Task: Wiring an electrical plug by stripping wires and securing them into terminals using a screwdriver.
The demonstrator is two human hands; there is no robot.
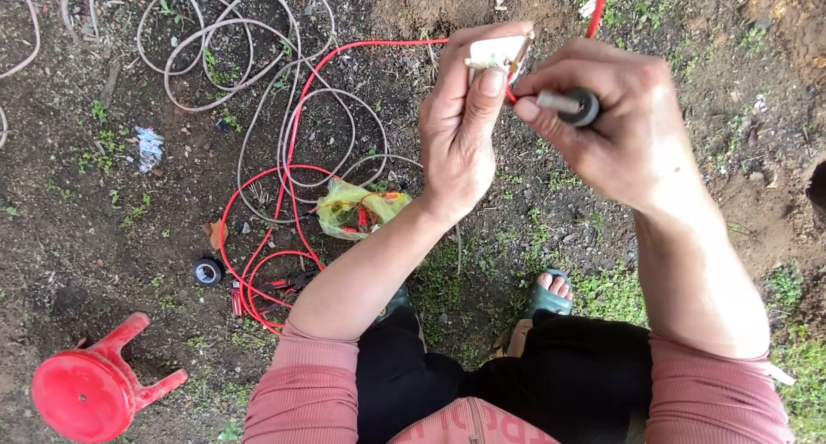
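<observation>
My left hand (460, 126) grips a white electrical plug (497, 55) with metal pins, thumb pressed on its face. My right hand (615, 121) holds a screwdriver by its dark round handle (585, 107), its metal shaft pointing left toward the plug. A red wire (370, 46) runs from the plug leftward and loops down over the ground. Another stretch of red wire (598, 5) rises past the top edge behind my right hand.
Grey cable coils (232, 57) lie on bare soil at upper left. A yellow plastic bag (357, 207) with small parts, a black tape roll (206, 272) and pliers (292, 282) rest among red loops. An overturned red stool (90, 388) sits lower left. My sandalled foot (551, 293) stands on grass.
</observation>
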